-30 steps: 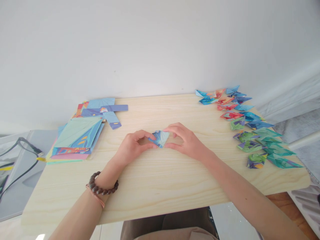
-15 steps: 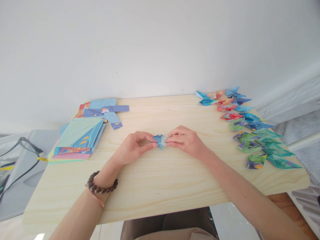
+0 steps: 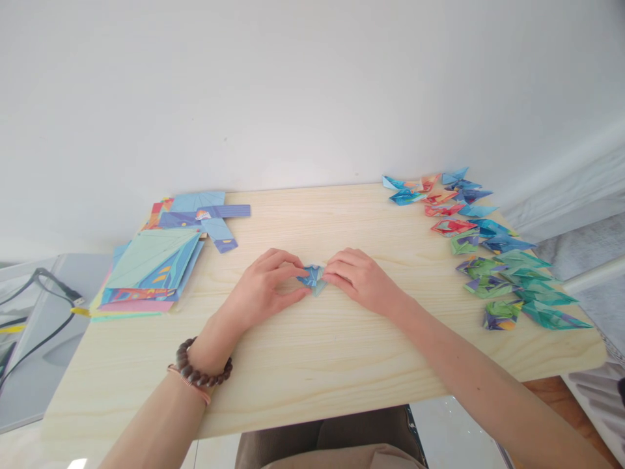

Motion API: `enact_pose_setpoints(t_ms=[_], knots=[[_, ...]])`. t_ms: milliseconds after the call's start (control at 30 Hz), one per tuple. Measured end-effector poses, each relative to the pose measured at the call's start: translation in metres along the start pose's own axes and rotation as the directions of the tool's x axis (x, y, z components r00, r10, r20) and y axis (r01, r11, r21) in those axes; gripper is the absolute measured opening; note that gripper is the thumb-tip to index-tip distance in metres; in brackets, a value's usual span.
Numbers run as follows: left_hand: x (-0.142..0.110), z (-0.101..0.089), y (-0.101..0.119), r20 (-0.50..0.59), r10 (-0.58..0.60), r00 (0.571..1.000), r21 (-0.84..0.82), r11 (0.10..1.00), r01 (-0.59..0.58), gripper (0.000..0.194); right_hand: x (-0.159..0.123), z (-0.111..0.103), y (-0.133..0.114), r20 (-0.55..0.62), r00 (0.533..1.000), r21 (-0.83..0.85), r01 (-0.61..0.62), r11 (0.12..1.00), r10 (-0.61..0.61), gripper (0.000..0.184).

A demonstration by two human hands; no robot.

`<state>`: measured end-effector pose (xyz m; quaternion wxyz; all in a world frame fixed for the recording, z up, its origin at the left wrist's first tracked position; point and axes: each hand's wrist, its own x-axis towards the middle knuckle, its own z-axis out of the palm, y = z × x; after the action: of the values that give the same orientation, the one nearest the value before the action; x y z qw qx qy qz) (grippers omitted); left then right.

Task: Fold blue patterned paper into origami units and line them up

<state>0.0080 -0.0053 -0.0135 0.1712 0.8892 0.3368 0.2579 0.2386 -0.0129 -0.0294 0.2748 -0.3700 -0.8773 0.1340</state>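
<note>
A small folded origami paper [image 3: 315,279], blue on its left part and pale green on its right and lower point, is between my hands at the middle of the table. My left hand [image 3: 267,281] has its fingertips closed on the paper's left side, the thumb lying lower. The right side is pinched by the fingertips of my right hand [image 3: 360,279]. Fingers cover both ends of the paper. Beads [image 3: 202,371] and a thin copper-coloured band circle my left wrist.
Rows of folded paper pieces [image 3: 493,260] in red, blue and green line the table's right side. At the left lie a stack of patterned sheets [image 3: 151,267] and crossed paper strips [image 3: 219,221]. A black cable [image 3: 53,280] runs beyond the left edge; a wall rises behind.
The left fingers have shifted slightly over the paper and its thumb has dropped lower. Fingers of the right hand are more curled. The paper looks flatter, with more blue showing on top.
</note>
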Motion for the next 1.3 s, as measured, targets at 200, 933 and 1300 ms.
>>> enact_pose_setpoints(t_ms=[200, 933, 1300], knots=[[-0.003, 0.002, 0.0, 0.001, 0.032, 0.999, 0.148, 0.989, -0.031, 0.018, 0.0, 0.001, -0.003, -0.007, 1.0, 0.013, -0.017, 1.0, 0.017, 0.021], [-0.005, 0.01, 0.005, 0.028, 0.14, 0.99, 0.302, 0.943, -0.142, 0.019, -0.006, 0.001, -0.002, -0.065, 0.995, -0.046, 0.07, 0.997, -0.072, 0.016], [0.0, 0.013, 0.003, -0.009, 0.019, 1.0, 0.167, 0.986, -0.017, 0.018, 0.002, 0.004, -0.005, -0.042, 0.985, -0.003, -0.167, 0.986, 0.166, 0.02]])
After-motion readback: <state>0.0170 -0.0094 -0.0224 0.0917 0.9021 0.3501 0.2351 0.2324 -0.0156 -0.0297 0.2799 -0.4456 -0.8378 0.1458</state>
